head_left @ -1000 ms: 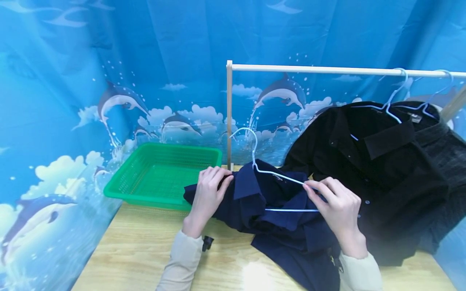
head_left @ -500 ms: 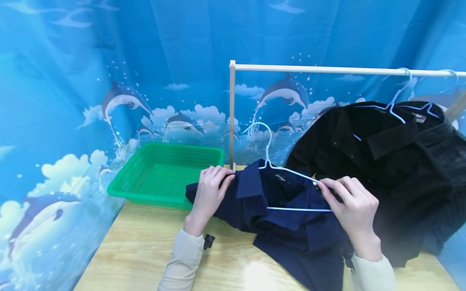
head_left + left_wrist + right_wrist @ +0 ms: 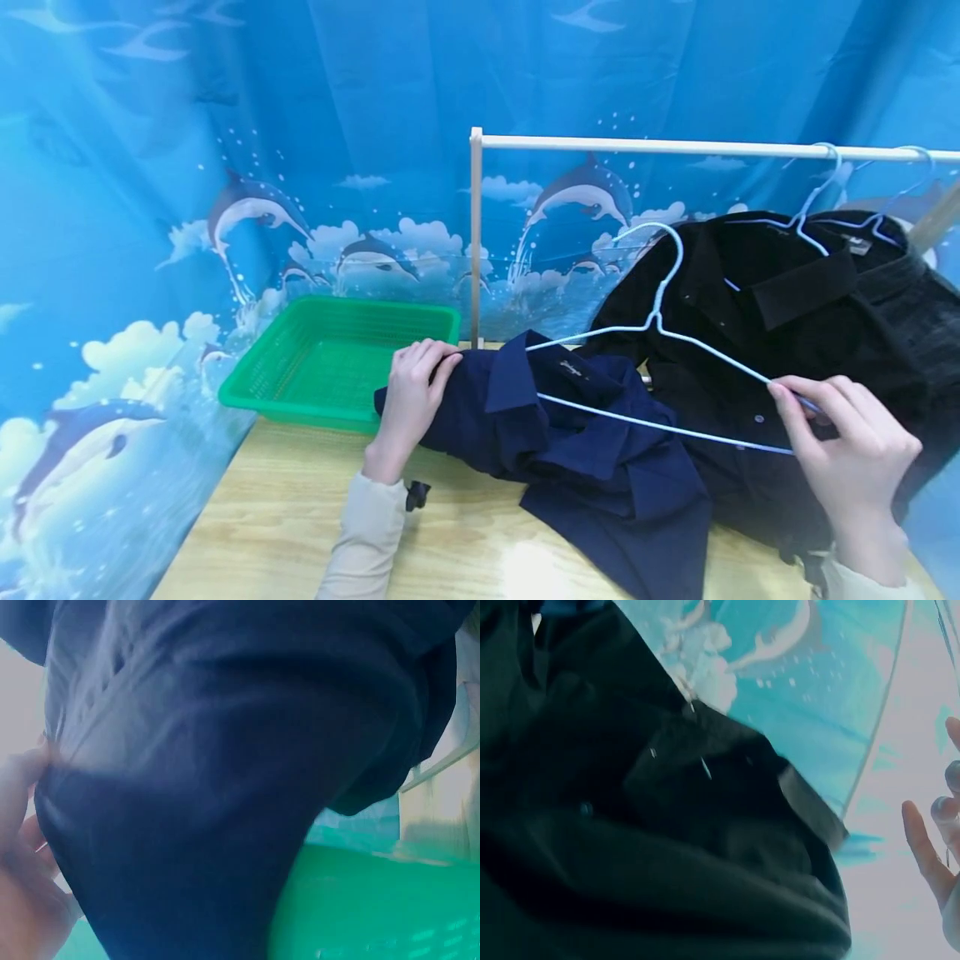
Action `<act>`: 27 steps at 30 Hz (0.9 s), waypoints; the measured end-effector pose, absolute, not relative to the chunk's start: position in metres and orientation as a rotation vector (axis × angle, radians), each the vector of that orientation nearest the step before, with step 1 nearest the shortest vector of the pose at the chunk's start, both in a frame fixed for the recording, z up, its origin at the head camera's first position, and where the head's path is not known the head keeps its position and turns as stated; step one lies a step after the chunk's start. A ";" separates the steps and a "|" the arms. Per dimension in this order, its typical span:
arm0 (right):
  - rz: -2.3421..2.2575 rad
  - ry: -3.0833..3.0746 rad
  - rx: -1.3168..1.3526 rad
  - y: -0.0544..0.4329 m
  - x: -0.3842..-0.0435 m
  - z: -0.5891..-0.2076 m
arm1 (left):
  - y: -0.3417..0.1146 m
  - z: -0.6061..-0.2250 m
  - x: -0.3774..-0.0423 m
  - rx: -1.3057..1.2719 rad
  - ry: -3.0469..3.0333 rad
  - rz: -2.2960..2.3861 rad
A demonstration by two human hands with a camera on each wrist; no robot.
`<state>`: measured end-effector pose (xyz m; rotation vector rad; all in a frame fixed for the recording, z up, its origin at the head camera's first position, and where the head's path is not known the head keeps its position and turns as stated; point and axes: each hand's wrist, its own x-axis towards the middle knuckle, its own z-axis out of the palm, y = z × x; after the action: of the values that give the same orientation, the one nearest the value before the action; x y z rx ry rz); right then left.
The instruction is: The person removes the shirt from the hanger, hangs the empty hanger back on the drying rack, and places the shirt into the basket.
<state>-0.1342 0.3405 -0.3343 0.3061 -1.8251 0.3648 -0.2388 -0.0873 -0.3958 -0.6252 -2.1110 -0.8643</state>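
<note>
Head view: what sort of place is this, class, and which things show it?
Probably a small indoor corner set up for clothes: a dolphin-print curtain behind, a wooden table, and a rack with black clothes hanging from it.

I can read no words or numbers for certain. Between my left hand (image 3: 410,390) and my right hand (image 3: 851,446), a small pale script mark (image 3: 573,370) stands inside the navy shirt (image 3: 592,492), its letters too small to make out. Beyond my right hand, up and farther from me, a whitish label (image 3: 857,245) sits inside the rear dark garment (image 3: 918,333); any print on it is illegible.
</note>
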 end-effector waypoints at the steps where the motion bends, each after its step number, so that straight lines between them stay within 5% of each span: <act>1: 0.378 -1.824 0.292 0.344 -0.131 -0.333 | -0.089 -0.395 -0.239 -0.617 -2.107 -0.868; 12: 0.517 -1.811 0.122 0.362 -0.111 -0.322 | -0.090 -0.394 -0.238 -0.610 -2.131 -0.860; 27: 0.215 -1.829 0.140 0.319 -0.147 -0.312 | -0.088 -0.395 -0.237 -0.617 -2.156 -0.835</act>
<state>-0.1471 0.3193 -0.3121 0.1400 -1.8287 0.2145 -0.2367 -0.0876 -0.3952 -0.6166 -2.1558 -0.8350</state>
